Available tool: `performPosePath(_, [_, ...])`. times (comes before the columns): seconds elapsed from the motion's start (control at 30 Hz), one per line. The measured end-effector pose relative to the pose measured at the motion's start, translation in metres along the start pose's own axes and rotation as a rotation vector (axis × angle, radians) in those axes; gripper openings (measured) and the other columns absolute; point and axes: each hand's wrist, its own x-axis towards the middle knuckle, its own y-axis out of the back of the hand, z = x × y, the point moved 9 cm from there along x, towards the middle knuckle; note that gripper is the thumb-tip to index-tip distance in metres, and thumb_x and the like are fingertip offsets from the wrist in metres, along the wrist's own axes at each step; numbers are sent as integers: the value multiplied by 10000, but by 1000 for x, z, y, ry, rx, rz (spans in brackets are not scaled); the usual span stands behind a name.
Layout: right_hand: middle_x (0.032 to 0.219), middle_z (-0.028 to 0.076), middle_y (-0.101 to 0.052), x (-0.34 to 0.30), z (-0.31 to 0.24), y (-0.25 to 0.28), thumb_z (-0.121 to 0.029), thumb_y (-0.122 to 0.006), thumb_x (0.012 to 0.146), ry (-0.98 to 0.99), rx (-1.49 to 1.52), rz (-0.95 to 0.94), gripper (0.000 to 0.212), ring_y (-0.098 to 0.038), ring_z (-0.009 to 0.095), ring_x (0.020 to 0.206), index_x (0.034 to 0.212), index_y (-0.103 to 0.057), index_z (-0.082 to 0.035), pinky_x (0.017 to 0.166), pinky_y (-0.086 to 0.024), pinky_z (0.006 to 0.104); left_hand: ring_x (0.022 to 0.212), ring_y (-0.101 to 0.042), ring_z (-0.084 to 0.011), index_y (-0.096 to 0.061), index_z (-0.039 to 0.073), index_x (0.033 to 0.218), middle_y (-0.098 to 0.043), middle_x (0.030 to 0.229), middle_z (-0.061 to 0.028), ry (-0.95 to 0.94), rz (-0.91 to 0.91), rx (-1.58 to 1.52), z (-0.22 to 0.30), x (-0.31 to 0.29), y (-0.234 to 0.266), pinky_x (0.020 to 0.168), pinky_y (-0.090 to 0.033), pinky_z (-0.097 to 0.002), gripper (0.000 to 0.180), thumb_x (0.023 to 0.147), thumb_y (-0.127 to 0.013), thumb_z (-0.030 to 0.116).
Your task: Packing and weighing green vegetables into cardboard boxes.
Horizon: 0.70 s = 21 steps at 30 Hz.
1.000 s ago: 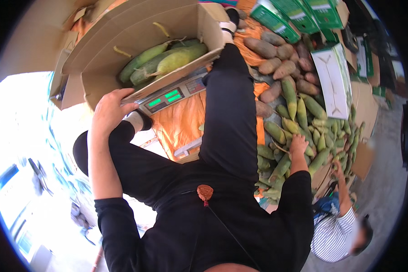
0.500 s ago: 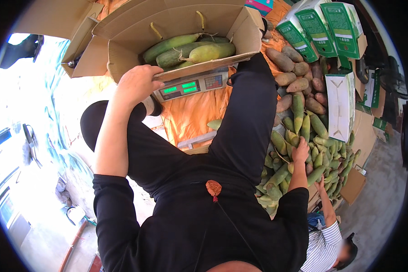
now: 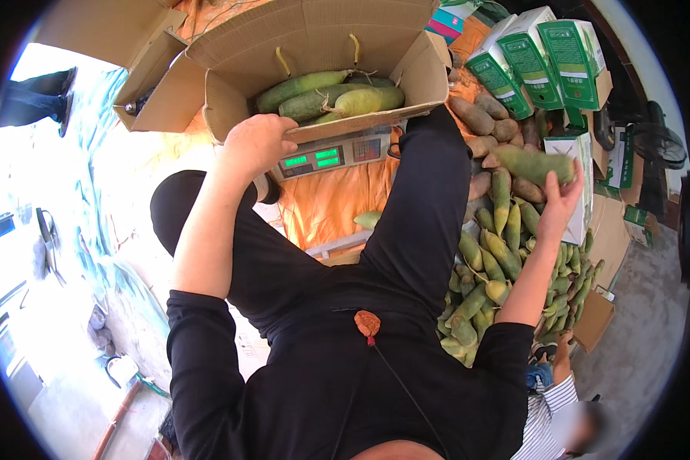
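Observation:
A long green radish point(image 3: 525, 162) is in my right hand point(image 3: 561, 201), lifted over the heap on the right; its fingers are closed round the thick end. My left hand point(image 3: 257, 146) grips the near wall of an open cardboard box point(image 3: 314, 38), close to its left corner, thumb on the outside. Inside the box lie several green radishes point(image 3: 314, 103), side by side. Under the box is a digital scale point(image 3: 337, 157) with lit green displays. Below the raised radish spreads a heap of green radishes point(image 3: 498, 257).
Reddish-brown radishes point(image 3: 471, 115) lie beyond the green heap. Green-and-white cartons point(image 3: 571, 65) stand at the far right, and a white carton point(image 3: 579, 218) is beside the heap. Orange sheeting point(image 3: 314, 207) covers the floor between my legs. A co-worker point(image 3: 548, 406) in stripes reaches in at lower right.
My right hand has come up from the heap, away to the right and farther off, with a green radish in it. My left hand stays at the box wall.

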Motion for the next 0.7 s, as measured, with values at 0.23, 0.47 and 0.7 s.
performPosePath(0.23, [1245,112,-512,38,-108,-89,-72,-635,893,101,419,-68,547,-557,226,1100,1363,-354,-66,827,-545,385,1016,-600,-349,-659,63,1120,-657,1043,-178,4,-18,-6,2,-3,2,891,-467,-435,347,797,-677,188])
performPosePath(0.47, [1168,150,-532,31,-89,-220,-165,-717,844,-206,645,-294,629,-620,250,966,1304,-311,-25,743,-581,403,1024,-597,-352,-658,62,1119,-655,1059,-172,6,-12,-34,3,-7,7,890,-466,-436,338,803,-673,179])
performPosePath(0.7, [1028,97,-608,42,-36,-253,-234,-675,864,-356,63,-415,446,-621,155,775,1213,-513,-8,594,-515,282,1031,-596,-349,-660,63,1118,-652,1072,-174,5,1,-47,2,-6,9,898,-464,-432,345,799,-678,193])
